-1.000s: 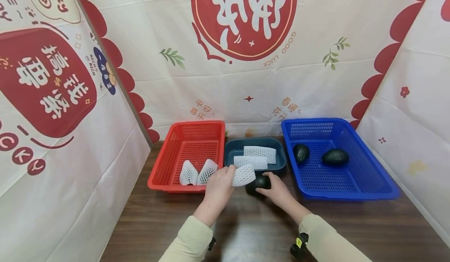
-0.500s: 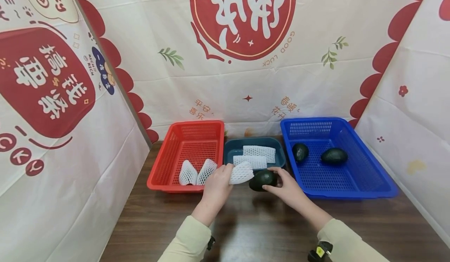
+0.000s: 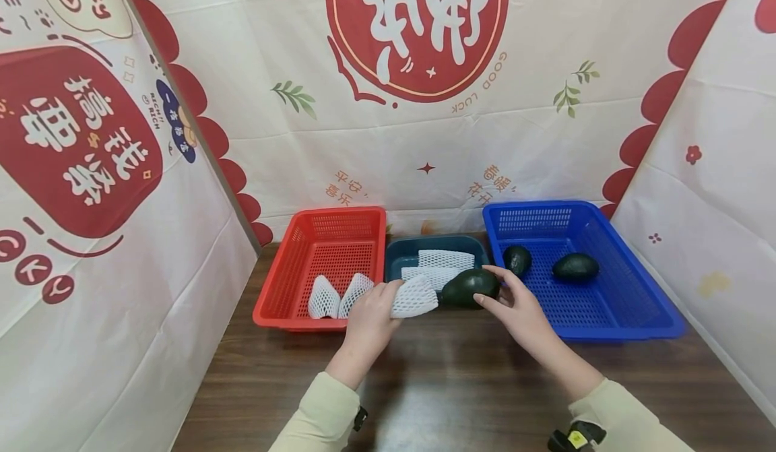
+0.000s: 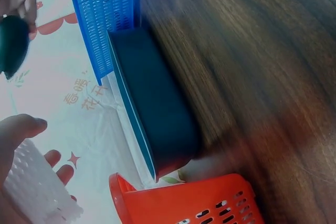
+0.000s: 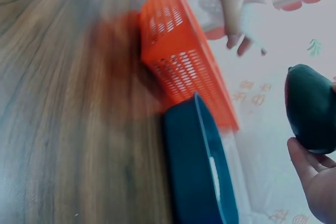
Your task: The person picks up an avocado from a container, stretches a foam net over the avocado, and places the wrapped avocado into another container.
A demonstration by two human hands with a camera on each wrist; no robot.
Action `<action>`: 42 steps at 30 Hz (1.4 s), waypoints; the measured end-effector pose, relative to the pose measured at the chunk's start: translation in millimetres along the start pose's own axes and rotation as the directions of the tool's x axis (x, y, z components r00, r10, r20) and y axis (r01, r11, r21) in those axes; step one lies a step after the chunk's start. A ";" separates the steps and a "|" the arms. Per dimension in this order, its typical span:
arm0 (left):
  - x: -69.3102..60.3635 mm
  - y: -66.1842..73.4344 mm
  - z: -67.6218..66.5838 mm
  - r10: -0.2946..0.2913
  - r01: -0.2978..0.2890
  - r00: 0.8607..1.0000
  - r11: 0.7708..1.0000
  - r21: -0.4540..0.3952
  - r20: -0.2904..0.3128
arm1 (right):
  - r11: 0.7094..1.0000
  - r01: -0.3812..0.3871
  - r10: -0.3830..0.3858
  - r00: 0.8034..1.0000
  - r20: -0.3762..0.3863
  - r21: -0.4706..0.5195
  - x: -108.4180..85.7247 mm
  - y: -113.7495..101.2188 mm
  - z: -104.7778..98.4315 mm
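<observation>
Right hand: the right hand (image 3: 515, 304) has its fingers grasping a dark avocado (image 3: 469, 288), thumb on the near side; the fruit is held up off the desk (image 3: 455, 384), by the front edge of the teal tray (image 3: 400, 253).
Left hand: the left hand (image 3: 371, 314) has its fingers grasping a white net sleeve (image 3: 415, 297), just beside the front right corner of the red basket (image 3: 339, 256).
Avocado and sleeve: the narrow end points toward the sleeve — in the left wrist view the two are apart.
Just changed: over the last second the avocado has risen from the desk and gone a little toward the back edge; the left hand and its sleeve have hardly moved.
Meaning: my reading is that fruit and sleeve are now ready side by side, with the avocado not yet covered.
Teal tray: near the back edge of the desk, between the two baskets; two spare sleeves (image 3: 445, 259) lie in it, overlapping.
Red basket: at the back left of the desk; two netted pieces (image 3: 324, 297) stand along its front edge — what the mesh covers is hard to tell.
Blue basket: the blue basket (image 3: 606, 334), at the back right, holds two bare avocados (image 3: 575, 267), one by its left wall, the other nearer the middle.
Unchanged: the contents of tray and baskets.
</observation>
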State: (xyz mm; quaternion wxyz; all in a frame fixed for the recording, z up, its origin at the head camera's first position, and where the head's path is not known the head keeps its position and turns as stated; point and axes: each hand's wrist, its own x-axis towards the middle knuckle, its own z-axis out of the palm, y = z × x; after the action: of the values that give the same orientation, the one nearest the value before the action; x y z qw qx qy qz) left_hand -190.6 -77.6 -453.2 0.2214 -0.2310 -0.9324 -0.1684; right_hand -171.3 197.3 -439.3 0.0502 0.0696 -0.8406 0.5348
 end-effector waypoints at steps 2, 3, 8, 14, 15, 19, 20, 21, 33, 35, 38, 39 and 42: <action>0.1 0.3 -0.5 -0.004 0.004 1.000 1.000 -0.001 0.014 | 0.999 0.008 -0.008 1.000 -0.005 0.040 -1.1 -5.5 -0.7; 0.2 0.6 -0.7 -0.004 0.004 1.000 1.000 0.001 0.020 | 0.998 0.012 -0.012 1.000 -0.008 0.054 -1.6 -7.9 -0.6; 1.3 3.5 -1.4 -0.011 0.011 0.997 1.000 0.003 0.075 | 0.995 0.029 -0.028 1.000 -0.004 0.092 -3.4 -16.4 3.2; 4.3 9.4 -1.8 -0.014 0.016 0.991 1.000 -0.011 0.133 | 0.995 0.043 -0.044 0.999 0.007 0.087 -4.8 -18.4 11.0; 4.6 10.2 -1.5 -0.014 0.016 0.991 1.000 -0.015 0.135 | 0.995 0.046 -0.047 0.999 0.009 0.087 -5.1 -18.2 12.4; 4.8 11.9 -0.4 -0.008 0.011 0.990 1.000 -0.021 0.140 | 0.994 0.059 -0.061 0.998 0.015 0.095 -6.4 -18.1 17.5; 4.7 12.0 0.0 -0.008 0.012 0.990 1.000 -0.022 0.142 | 0.993 0.064 -0.066 0.998 0.013 0.099 -6.4 -18.0 18.7; 4.6 12.0 0.7 -0.009 0.012 0.990 1.000 -0.024 0.144 | 0.992 0.072 -0.074 0.997 0.012 0.103 -6.7 -18.3 19.9; 6.5 18.8 4.7 -0.041 0.037 0.988 0.999 0.025 0.151 | 0.990 0.143 -0.143 0.990 -0.022 0.016 -8.1 -20.6 32.8; 6.5 20.2 3.6 -0.048 0.045 0.987 0.999 0.026 0.151 | 0.988 0.155 -0.156 0.987 -0.029 -0.018 -7.5 -20.8 33.8; 6.7 21.8 1.8 -0.049 0.044 0.988 0.998 0.033 0.143 | 0.985 0.170 -0.172 0.985 -0.033 -0.039 -6.9 -21.7 34.7; 6.7 22.3 1.2 -0.046 0.042 0.990 0.999 0.033 0.136 | 0.984 0.174 -0.176 0.984 -0.032 -0.044 -6.8 -22.0 35.2; 6.8 24.8 -0.2 -0.017 0.012 0.995 0.999 0.046 0.098 | 0.982 0.180 -0.182 0.983 -0.030 -0.059 -7.0 -23.8 36.6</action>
State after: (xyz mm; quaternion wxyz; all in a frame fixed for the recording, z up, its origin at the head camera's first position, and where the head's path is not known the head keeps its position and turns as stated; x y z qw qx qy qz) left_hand -183.5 -54.5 -444.5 0.1792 -0.2272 -0.9474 -0.1370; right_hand -160.7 154.6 -434.7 0.1153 0.1350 -0.8444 0.5055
